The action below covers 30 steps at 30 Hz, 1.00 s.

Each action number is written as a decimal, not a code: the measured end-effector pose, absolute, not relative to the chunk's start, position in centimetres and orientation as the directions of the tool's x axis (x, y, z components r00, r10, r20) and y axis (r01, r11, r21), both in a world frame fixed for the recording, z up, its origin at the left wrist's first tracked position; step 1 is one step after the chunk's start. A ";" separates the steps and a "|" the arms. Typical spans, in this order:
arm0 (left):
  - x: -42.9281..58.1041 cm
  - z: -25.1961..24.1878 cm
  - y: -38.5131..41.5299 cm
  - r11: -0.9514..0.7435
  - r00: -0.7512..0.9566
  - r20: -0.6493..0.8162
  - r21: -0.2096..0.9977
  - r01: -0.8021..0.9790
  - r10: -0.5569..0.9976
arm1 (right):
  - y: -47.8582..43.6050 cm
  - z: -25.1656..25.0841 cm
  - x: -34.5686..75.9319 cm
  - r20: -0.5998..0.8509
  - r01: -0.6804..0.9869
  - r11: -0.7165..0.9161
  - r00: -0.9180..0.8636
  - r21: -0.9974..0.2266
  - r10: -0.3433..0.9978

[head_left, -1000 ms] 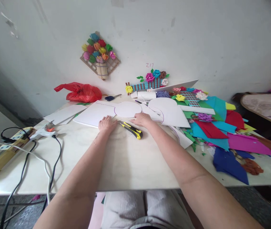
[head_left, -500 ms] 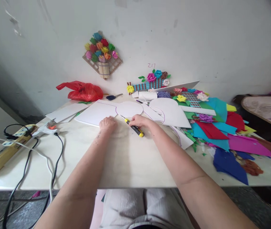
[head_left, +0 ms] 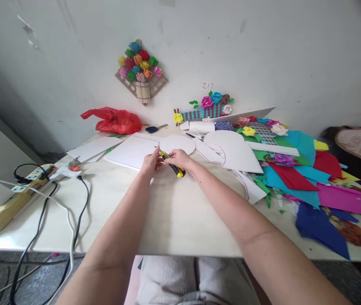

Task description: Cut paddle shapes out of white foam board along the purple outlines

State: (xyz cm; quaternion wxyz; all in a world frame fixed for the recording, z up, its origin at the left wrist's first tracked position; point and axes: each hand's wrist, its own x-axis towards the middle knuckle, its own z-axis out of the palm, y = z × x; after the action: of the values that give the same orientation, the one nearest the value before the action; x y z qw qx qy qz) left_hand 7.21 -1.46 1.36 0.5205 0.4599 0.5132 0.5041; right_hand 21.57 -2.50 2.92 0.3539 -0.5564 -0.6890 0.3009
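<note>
Yellow-and-black cutter [head_left: 177, 170] now between the hands, gripped in the right hand [head_left: 180, 158], with curled left hand [head_left: 150, 162] newly brought to the blade end, contact unclear; seemingly tool-handling, not cutting, with white board [head_left: 128, 150] just beyond.

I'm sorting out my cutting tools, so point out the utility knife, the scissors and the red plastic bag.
Utility knife [head_left: 176, 169]: head view, on the black and yellow handle.
Scissors [head_left: 151, 129]: head view, on the dark handles.
Red plastic bag [head_left: 119, 122]: head view, middle of its bulging side.
</note>
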 end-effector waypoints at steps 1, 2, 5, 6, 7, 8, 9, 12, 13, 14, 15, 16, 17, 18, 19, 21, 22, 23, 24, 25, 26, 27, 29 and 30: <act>7.3 1.2 -1.4 0.068 0.000 -0.069 0.990 -0.122 0.998 | -2.5 3.0 21.3 0.154 0.532 0.204 -0.137 -0.822 0.978; 7.3 1.2 -1.4 0.066 0.014 -0.064 0.982 -0.175 0.998 | -2.5 3.0 21.1 0.151 0.488 0.205 -0.148 -0.849 0.977; 7.3 1.4 -1.3 0.088 -0.035 -0.106 0.937 -0.339 0.994 | -2.5 3.2 21.0 0.126 0.240 0.173 -0.199 -0.955 0.972; 7.2 1.6 -1.3 0.107 -0.059 -0.142 0.907 -0.407 0.988 | -2.5 3.2 21.1 0.116 0.163 0.151 -0.207 -0.975 0.971; 7.1 1.9 -1.3 0.126 -0.072 -0.182 0.870 -0.477 0.981 | -2.5 3.1 21.3 0.104 0.116 0.129 -0.202 -0.985 0.974; 7.1 2.2 -1.3 0.147 -0.077 -0.223 0.826 -0.544 0.972 | -2.4 2.9 21.4 0.093 0.106 0.115 -0.189 -0.988 0.978; 7.1 2.5 -1.4 0.165 -0.072 -0.259 0.781 -0.602 0.963 | -2.3 2.7 21.5 0.091 0.130 0.116 -0.178 -0.985 0.980; 7.4 3.3 -1.7 0.183 -0.060 -0.321 0.674 -0.715 0.945 | -1.8 1.5 21.5 0.209 0.283 0.255 -0.184 -0.924 0.960; 7.6 3.5 -1.8 0.176 -0.065 -0.327 0.654 -0.736 0.943 | -1.5 1.0 21.4 0.282 0.321 0.331 -0.192 -0.887 0.940; 7.7 3.6 -1.8 0.166 -0.070 -0.328 0.636 -0.753 0.942 | -1.2 0.6 21.2 0.348 0.344 0.395 -0.192 -0.852 0.918; 7.8 3.6 -1.9 0.155 -0.072 -0.326 0.619 -0.770 0.943 | -0.8 0.3 21.0 0.392 0.355 0.436 -0.191 -0.827 0.900; 7.9 3.6 -1.8 0.146 -0.073 -0.323 0.601 -0.786 0.943 | -0.6 0.0 20.8 0.416 0.354 0.458 -0.192 -0.815 0.889; 8.0 3.6 -1.8 0.140 -0.071 -0.323 0.583 -0.800 0.944 | -0.3 -0.1 20.7 0.424 0.341 0.468 -0.198 -0.815 0.884; 8.1 3.5 -1.7 0.141 -0.063 -0.324 0.570 -0.810 0.944 | -0.2 -0.2 20.5 0.422 0.315 0.469 -0.208 -0.825 0.882; 8.1 3.4 -1.6 0.149 -0.056 -0.329 0.563 -0.813 0.943 | -0.1 -0.2 20.3 0.416 0.278 0.467 -0.224 -0.839 0.881; 8.2 3.1 -1.4 0.165 -0.044 -0.340 0.562 -0.810 0.940 | -0.3 0.0 20.1 0.398 0.179 0.451 -0.268 -0.874 0.877; 8.3 3.0 -1.2 0.165 -0.044 -0.339 0.561 -0.811 0.940 | -0.5 0.1 20.0 0.385 0.124 0.434 -0.294 -0.892 0.875; 8.3 2.9 -1.1 0.157 -0.047 -0.333 0.558 -0.815 0.942 | -0.7 0.1 19.9 0.371 0.073 0.412 -0.318 -0.908 0.873; 8.4 2.8 -1.0 0.143 -0.055 -0.326 0.554 -0.820 0.944 | -0.9 0.2 19.7 0.358 0.026 0.389 -0.336 -0.921 0.871; 8.5 2.7 -0.9 0.130 -0.064 -0.319 0.549 -0.826 0.945 | -1.0 0.2 19.6 0.347 -0.016 0.365 -0.350 -0.931 0.870; 8.6 2.7 -0.8 0.119 -0.073 -0.316 0.547 -0.828 0.946 | -1.1 0.1 19.5 0.340 -0.052 0.344 -0.356 -0.937 0.871; 8.8 2.6 -0.8 0.113 -0.081 -0.317 0.549 -0.828 0.945 | -1.2 0.1 19.3 0.336 -0.082 0.329 -0.355 -0.941 0.873; 9.1 2.5 -0.8 0.104 -0.095 -0.310 0.568 -0.816 0.946 | -1.1 0.1 18.8 0.346 -0.114 0.327 -0.311 -0.938 0.885; 9.3 2.5 -0.8 0.098 -0.101 -0.295 0.592 -0.800 0.950 | -1.0 0.1 18.5 0.364 -0.112 0.346 -0.263 -0.932 0.894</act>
State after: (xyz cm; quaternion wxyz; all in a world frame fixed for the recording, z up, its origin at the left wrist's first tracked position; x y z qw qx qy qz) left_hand 9.30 -0.83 2.51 0.6609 0.1120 0.3353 0.6620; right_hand 18.48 -1.01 0.07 0.5223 -0.3090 -0.6326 0.4812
